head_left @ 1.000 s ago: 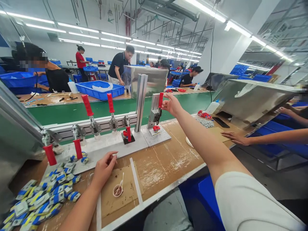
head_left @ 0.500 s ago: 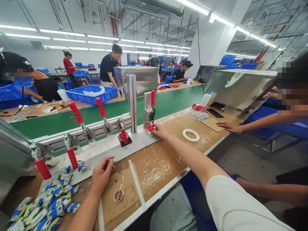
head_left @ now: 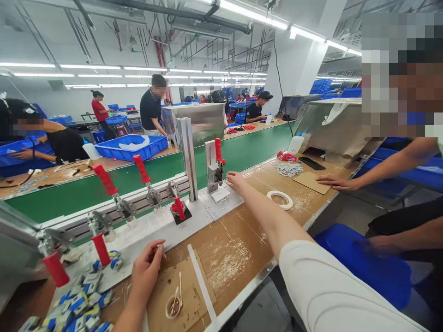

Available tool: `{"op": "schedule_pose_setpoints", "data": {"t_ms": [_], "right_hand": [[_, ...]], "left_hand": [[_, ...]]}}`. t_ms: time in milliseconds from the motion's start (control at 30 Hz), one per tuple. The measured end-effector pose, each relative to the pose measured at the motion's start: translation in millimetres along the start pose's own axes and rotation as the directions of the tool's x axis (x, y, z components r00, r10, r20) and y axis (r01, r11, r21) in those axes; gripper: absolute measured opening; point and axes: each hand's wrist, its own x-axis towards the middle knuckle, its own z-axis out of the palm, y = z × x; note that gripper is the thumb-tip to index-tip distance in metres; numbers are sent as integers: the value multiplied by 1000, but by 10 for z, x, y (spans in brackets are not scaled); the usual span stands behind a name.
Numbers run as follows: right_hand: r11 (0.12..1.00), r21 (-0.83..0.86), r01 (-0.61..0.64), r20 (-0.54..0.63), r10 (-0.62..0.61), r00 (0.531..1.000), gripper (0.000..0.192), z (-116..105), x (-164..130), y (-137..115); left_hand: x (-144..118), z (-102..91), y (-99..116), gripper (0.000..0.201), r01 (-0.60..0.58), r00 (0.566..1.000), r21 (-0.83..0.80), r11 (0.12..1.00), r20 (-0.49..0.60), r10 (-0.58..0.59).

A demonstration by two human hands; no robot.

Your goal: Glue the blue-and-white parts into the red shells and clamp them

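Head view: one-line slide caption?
Right hand reaches beside a red-handled toggle clamp; left hand rests near blue-and-white parts.

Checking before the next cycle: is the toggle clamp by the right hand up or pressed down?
Up: the toggle clamp's red handle stands nearly upright, and the right hand rests beside its base, off the handle.

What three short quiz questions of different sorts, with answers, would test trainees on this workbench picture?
1. True or false: the right hand rests beside the vertical toggle clamp.
2. What lies on the bench right of that hand? A) tape roll B) hammer
3. What sits in the small cup near the left hand?

Key: 1 true; 2 A; 3 thin sticks, probably swabs.
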Motion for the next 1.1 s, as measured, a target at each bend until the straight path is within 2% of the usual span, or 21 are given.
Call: {"op": "schedule_pose_setpoints", "data": {"t_ms": [67, 133, 233, 300, 367, 433, 500, 533, 567, 600, 633, 667, 733, 800, 900, 933, 967, 1067, 1100], "right_hand": [[1000, 13, -22, -21, 22, 1000, 14, 86, -18, 5], [999, 22, -50, -31, 50, 998, 10, 49, -95, 17], [998, 30, -46, -97, 49, 994, 6, -217, -248, 26], [999, 46, -3, -193, 12, 981, 4, -443, -383, 21], [997, 64, 53, -320, -30, 947, 12, -583, -591, 5], [993, 72, 98, -432, -57, 900, 18, -536, -894, -26], [986, 86, 140, -460, -85, 884, 20, -271, -1265, -65], [981, 100, 169, -437, -109, 893, 21, -73, -1460, -85], [961, 154, 228, -338, -166, 926, 24, 150, -1648, -102], [940, 200, 278, -211, -235, 949, 27, 381, -1821, -115], [922, 235, 308, -61, -302, 951, 30, 602, -1970, -124], [907, 274, 320, 69, -350, 934, 33, 796, -2090, -127], [879, 314, 359, 249, -441, 862, 36, 1067, -2234, -112], [867, 323, 380, 394, -488, 779, 34, 1163, -2276, -75], [870, 256, 421, 623, -481, 617, 16, 1110, -2250, -18], [874, 229, 428, 668, -461, 584, 11, 1086, -2238, -9], [881, 211, 423, 684, -443, 579, 15, 1073, -2230, -5], [910, 221, 350, 655, -405, 638, 30, 1108, -2219, -13], [913, 234, 333, 653, -402, 642, 31, 1134, -2215, -16]], "left_hand": [[4, -7, -21, 67, 4, 1000, -3, 1000, -25, -4], [1, -4, -30, 68, 1, 999, 5, 1000, -36, -1], [-11, 10, -20, 68, -16, 1000, 34, 999, -16, 17], [-12, 16, -13, 65, -17, 999, 62, 998, -29, 18], [-1, 15, -10, 62, -2, 999, 99, 995, -51, 7], [14, 10, -4, 59, 16, 998, 136, 991, -59, -8], [13, 10, 22, 58, 20, 998, 154, 988, -61, -11], [3, 14, 47, 57, 21, 998, 152, 988, -67, -11], [-16, 19, 80, 56, 23, 997, 144, 989, -77, -12], [-40, 27, 118, 54, 26, 995, 133, 991, -94, -14], [-69, 34, 158, 50, 32, 993, 123, 992, -117, -18], [-98, 41, 194, 45, 41, 989, 119, 992, -143, -24], [-142, 42, 235, 36, 63, 981, 123, 990, -190, -39], [-151, 25, 219, 34, 76, 976, 135, 988, -213, -46], [-106, -14, 129, 41, 79, 970, 127, 989, -238, -47], [-87, -19, 101, 42, 76, 966, 124, 989, -255, -42], [-70, -17, 80, 41, 74, 962, 126, 989, -271, -38], [-43, 20, 50, 34, 57, 954, 147, 988, -299, -10], [-37, 34, 41, 33, 38, 956, 181, 983, -294, 17]]}}
